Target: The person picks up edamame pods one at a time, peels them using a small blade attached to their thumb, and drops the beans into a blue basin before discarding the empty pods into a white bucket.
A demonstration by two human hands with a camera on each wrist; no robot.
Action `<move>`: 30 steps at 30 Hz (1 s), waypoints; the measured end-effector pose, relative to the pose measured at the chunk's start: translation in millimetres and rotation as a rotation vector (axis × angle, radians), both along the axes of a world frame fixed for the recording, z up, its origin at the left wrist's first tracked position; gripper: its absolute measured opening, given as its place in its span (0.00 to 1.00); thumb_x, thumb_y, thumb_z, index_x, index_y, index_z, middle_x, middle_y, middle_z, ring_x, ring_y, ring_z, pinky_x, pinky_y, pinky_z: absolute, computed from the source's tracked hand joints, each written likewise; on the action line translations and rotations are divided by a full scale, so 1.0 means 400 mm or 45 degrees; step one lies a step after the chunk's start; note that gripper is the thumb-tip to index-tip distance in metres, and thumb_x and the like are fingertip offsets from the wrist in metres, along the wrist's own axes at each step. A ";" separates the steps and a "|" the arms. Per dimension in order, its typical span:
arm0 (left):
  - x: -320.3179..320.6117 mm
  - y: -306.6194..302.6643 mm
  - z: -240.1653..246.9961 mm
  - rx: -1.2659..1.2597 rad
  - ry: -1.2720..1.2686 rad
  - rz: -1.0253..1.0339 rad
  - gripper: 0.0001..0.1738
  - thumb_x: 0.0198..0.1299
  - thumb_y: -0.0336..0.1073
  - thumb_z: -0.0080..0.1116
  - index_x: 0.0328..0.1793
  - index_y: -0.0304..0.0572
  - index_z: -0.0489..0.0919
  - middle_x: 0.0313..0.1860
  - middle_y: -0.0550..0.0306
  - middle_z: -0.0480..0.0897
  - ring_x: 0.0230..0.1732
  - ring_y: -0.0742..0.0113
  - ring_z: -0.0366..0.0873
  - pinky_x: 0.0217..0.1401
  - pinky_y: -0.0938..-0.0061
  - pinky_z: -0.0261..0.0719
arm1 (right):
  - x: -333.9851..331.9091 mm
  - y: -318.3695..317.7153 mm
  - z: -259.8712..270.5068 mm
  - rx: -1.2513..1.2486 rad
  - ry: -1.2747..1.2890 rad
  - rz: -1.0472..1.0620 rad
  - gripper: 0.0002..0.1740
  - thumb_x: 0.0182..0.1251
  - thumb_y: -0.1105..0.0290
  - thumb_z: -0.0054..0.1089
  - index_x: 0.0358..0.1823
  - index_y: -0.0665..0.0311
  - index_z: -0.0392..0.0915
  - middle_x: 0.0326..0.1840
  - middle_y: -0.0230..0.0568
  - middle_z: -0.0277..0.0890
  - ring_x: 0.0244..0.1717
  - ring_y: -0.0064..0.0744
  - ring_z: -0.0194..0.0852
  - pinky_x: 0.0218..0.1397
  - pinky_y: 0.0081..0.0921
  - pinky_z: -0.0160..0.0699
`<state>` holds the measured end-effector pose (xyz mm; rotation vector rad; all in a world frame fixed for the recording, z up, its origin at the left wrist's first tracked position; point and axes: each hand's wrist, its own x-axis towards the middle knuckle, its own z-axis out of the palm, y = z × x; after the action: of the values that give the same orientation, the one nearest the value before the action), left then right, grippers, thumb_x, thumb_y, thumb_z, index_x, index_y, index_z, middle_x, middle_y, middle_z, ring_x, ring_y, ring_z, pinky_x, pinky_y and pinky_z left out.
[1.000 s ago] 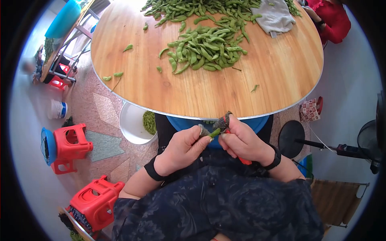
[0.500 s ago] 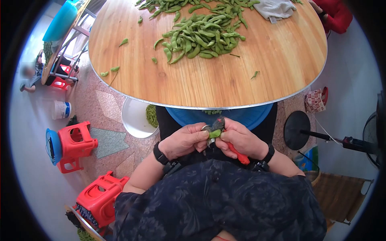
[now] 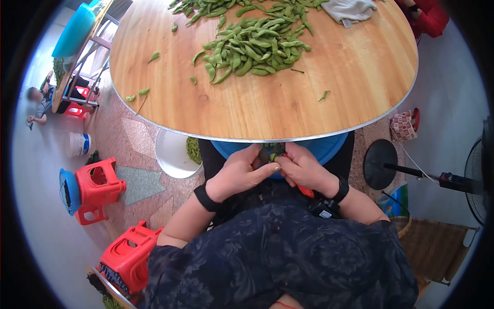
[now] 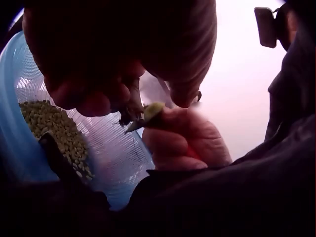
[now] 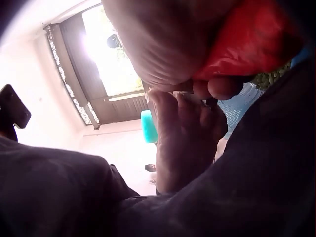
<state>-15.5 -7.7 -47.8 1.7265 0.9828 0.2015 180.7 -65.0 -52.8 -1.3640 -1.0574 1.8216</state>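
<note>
In the head view both hands meet over the lap at the table's near edge. My right hand (image 3: 309,167) pinches a green edamame pod (image 3: 273,157) at its thumb, and a glossy red thing (image 5: 249,42) is gripped in its palm. My left hand (image 3: 242,170) comes in from the other side, thumb stretched towards the right thumb. The left wrist view shows its fingers curled beside the pod, dark cloth (image 4: 133,106) at their tips; whether they pinch the pod I cannot tell. Below the hands sits a blue mesh basket (image 4: 106,148) with shelled green beans (image 4: 57,131).
A pile of edamame pods (image 3: 257,46) lies on the round wooden table (image 3: 221,110), a grey cloth (image 3: 350,10) behind it. A white basin (image 3: 172,159) stands on the floor at left, near red stools (image 3: 100,183). A fan (image 3: 473,167) stands at right.
The pod, first held up between both hands, is now lower and mostly hidden by the fingers. My left thumb has stretched out towards the right thumb. The table sits higher in view.
</note>
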 end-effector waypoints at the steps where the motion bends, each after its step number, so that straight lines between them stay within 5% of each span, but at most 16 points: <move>1: 0.000 0.004 -0.021 0.016 -0.054 -0.061 0.22 0.63 0.49 0.62 0.41 0.33 0.75 0.22 0.52 0.73 0.24 0.66 0.70 0.28 0.69 0.69 | -0.002 0.001 0.002 0.033 0.004 0.026 0.10 0.72 0.67 0.47 0.43 0.68 0.64 0.22 0.35 0.69 0.14 0.21 0.67 0.16 0.20 0.65; 4: 0.017 0.007 -0.032 -0.015 -0.298 -0.110 0.21 0.67 0.50 0.56 0.39 0.34 0.74 0.22 0.49 0.73 0.25 0.60 0.71 0.30 0.66 0.69 | 0.012 -0.004 0.001 0.071 0.042 0.094 0.09 0.72 0.67 0.46 0.43 0.67 0.64 0.22 0.34 0.69 0.13 0.21 0.67 0.16 0.20 0.65; 6: 0.013 0.023 -0.029 -0.046 -0.114 -0.323 0.16 0.72 0.42 0.51 0.41 0.34 0.73 0.27 0.60 0.73 0.29 0.73 0.65 0.34 0.77 0.67 | 0.022 -0.004 0.000 0.085 0.077 0.148 0.09 0.73 0.67 0.46 0.43 0.66 0.64 0.22 0.33 0.69 0.13 0.21 0.67 0.16 0.20 0.65; 10: 0.014 0.034 -0.010 -0.451 -0.099 -0.306 0.16 0.73 0.43 0.48 0.37 0.38 0.72 0.27 0.61 0.73 0.28 0.74 0.67 0.33 0.78 0.67 | 0.035 0.011 0.022 -0.196 0.288 0.131 0.08 0.72 0.67 0.46 0.44 0.64 0.67 0.21 0.31 0.68 0.12 0.19 0.64 0.15 0.18 0.64; 12: 0.011 0.028 -0.023 -0.953 -0.375 -0.079 0.17 0.73 0.44 0.48 0.34 0.42 0.72 0.24 0.64 0.71 0.26 0.76 0.67 0.32 0.81 0.66 | 0.041 0.014 0.028 -0.345 0.436 0.113 0.08 0.72 0.68 0.46 0.45 0.64 0.68 0.21 0.30 0.67 0.12 0.19 0.63 0.15 0.17 0.63; 15: 0.017 0.021 -0.035 -1.160 -0.420 0.201 0.15 0.73 0.44 0.48 0.35 0.43 0.73 0.24 0.67 0.71 0.25 0.78 0.67 0.31 0.83 0.65 | 0.043 0.017 0.012 -0.425 0.586 -0.022 0.09 0.73 0.67 0.46 0.47 0.64 0.70 0.21 0.30 0.67 0.12 0.17 0.63 0.14 0.15 0.61; 20: 0.028 0.024 -0.022 -0.952 -0.289 0.177 0.15 0.73 0.44 0.48 0.37 0.43 0.73 0.24 0.67 0.72 0.26 0.78 0.68 0.31 0.84 0.64 | 0.013 0.015 0.007 0.044 -0.101 0.053 0.12 0.71 0.62 0.54 0.42 0.66 0.72 0.21 0.29 0.67 0.12 0.17 0.63 0.14 0.16 0.62; 26: 0.023 0.017 -0.036 -0.922 -0.308 0.192 0.14 0.73 0.44 0.48 0.39 0.42 0.74 0.25 0.66 0.73 0.25 0.78 0.68 0.31 0.84 0.65 | 0.044 0.033 -0.017 -0.265 0.218 -0.008 0.10 0.73 0.65 0.51 0.41 0.67 0.73 0.21 0.30 0.68 0.14 0.18 0.66 0.17 0.17 0.66; 30: 0.027 0.018 -0.030 -0.939 -0.291 0.223 0.12 0.71 0.41 0.47 0.38 0.41 0.74 0.25 0.65 0.73 0.24 0.77 0.68 0.30 0.82 0.65 | 0.035 0.029 -0.023 -0.205 0.126 -0.043 0.10 0.73 0.67 0.50 0.42 0.68 0.73 0.23 0.32 0.70 0.15 0.18 0.66 0.18 0.16 0.67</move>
<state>-4.8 -0.7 -59.8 0.9257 0.8882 0.1216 194.6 -53.5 -62.2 -1.3593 -0.8475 1.9629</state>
